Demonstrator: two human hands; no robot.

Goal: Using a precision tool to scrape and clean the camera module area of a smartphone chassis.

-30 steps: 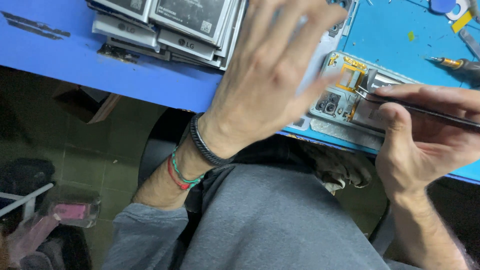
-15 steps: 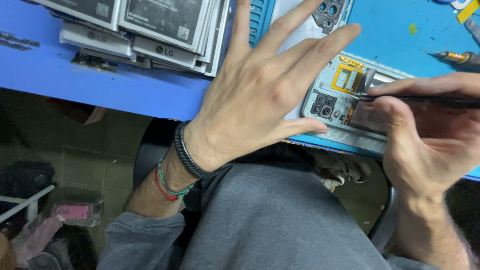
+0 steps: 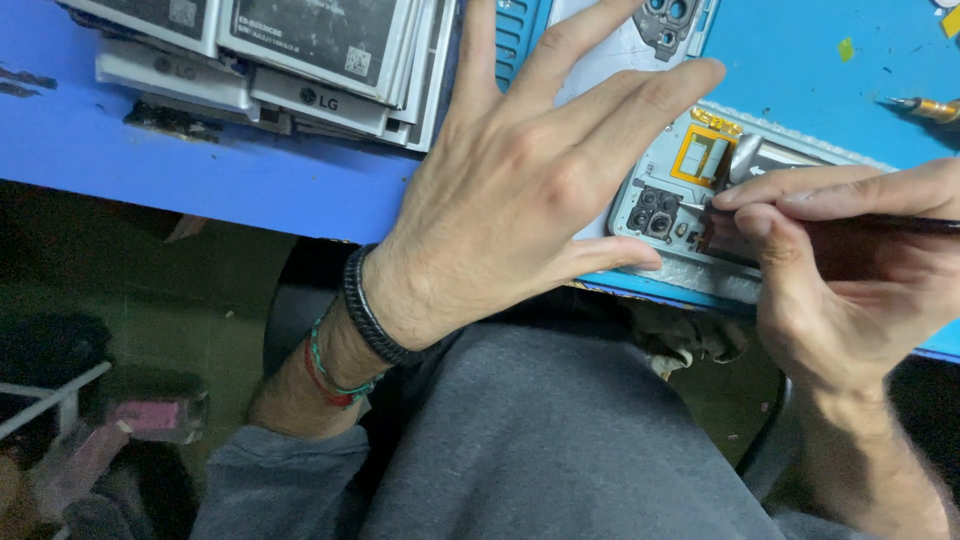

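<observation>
While the left hand (image 3: 520, 190) has spread wider over the half second, fingers splayed and flat, steadying the opened phone (image 3: 690, 190) at the desk (image 3: 250, 180) edge, the right hand (image 3: 850, 270) stays pinched on a thin tool (image 3: 890, 222), tip at the camera module. Beyond lie stacked batteries (image 3: 290, 50) and a screwdriver (image 3: 925, 108).

Your left hand (image 3: 510, 190) spreads wider than a second ago, its fingers (image 3: 640, 95) splayed flat over the opened grey phone with exposed camera modules (image 3: 665, 215). Your right hand (image 3: 850, 270) has slid its thin dark tool (image 3: 900, 222) closer to those modules, and the view has drifted left.
</observation>
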